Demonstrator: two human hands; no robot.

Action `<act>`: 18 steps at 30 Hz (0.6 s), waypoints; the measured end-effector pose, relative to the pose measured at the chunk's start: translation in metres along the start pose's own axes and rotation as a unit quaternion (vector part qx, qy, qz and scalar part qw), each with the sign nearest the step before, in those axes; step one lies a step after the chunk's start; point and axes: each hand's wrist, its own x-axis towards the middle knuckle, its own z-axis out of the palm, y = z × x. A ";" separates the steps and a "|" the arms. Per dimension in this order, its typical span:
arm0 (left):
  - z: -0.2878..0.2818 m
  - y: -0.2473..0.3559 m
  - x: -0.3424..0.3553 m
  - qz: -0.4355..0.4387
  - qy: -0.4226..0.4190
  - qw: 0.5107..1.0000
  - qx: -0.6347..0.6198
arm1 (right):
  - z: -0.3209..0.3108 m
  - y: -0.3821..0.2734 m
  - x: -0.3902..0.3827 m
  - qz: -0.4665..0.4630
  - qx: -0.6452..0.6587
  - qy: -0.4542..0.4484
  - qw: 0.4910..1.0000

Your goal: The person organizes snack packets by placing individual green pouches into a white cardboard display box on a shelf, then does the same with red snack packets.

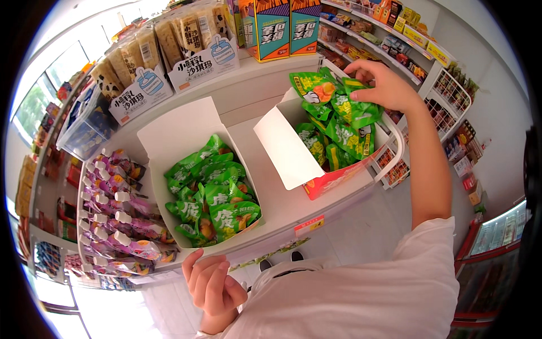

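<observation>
My right hand point(389, 85) reaches over the far corner of a red and white carton point(333, 184). Its thumb and fingers grip a green snack packet point(361, 110) at the top of the pile. More green packets lie heaped in that carton, some tilted over its rim. Left of it, a white open carton point(161, 135) holds several green packets point(226, 195) of the same kind. Close to the shelf's front edge, my left hand point(212, 285) hangs with loosely bent fingers and nothing in it.
Purple pouches with white caps point(121, 226) stand in rows at the left. Boxed wrapped snack bars point(180, 34), tall teal and orange boxes point(274, 31) and a clear plastic tub point(87, 127) line the back. A white curved rail point(398, 152) borders the right end.
</observation>
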 end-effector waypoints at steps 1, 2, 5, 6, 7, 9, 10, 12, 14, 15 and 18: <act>0.000 0.000 0.000 0.000 0.000 1.000 -0.004 | 0.005 -0.004 -0.001 -0.004 0.008 0.017 1.000; 0.000 0.001 0.000 0.001 0.001 1.000 -0.009 | 0.009 -0.010 -0.003 -0.008 0.014 0.036 0.999; 0.001 0.004 -0.001 0.008 -0.003 1.000 -0.026 | 0.010 -0.017 -0.013 -0.007 0.026 0.079 0.996; 0.001 0.004 -0.002 0.008 -0.003 0.999 -0.039 | 0.005 -0.020 -0.018 -0.005 0.020 0.087 0.996; 0.001 0.004 -0.003 0.009 -0.004 0.999 -0.052 | 0.000 -0.024 -0.024 -0.002 0.014 0.096 0.995; 0.001 0.005 -0.004 -0.022 -0.007 0.992 -0.124 | -0.006 -0.039 -0.043 -0.045 0.090 0.169 0.980; 0.000 0.007 -0.004 -0.055 -0.011 0.982 -0.180 | -0.002 -0.050 -0.053 -0.085 0.131 0.220 0.963; 0.001 0.010 -0.003 -0.173 -0.062 0.920 -0.346 | 0.019 -0.078 -0.083 -0.154 0.146 0.342 0.916; -0.003 0.015 -0.001 -0.332 -0.139 0.774 -0.521 | 0.071 -0.118 -0.110 -0.272 0.089 0.407 0.867; -0.001 0.017 0.002 -0.356 -0.153 0.710 -0.588 | 0.099 -0.129 -0.125 -0.353 0.052 0.403 0.843; 0.017 0.029 0.021 -0.350 -0.111 0.615 -0.698 | 0.173 -0.157 -0.145 -0.543 0.016 0.332 0.771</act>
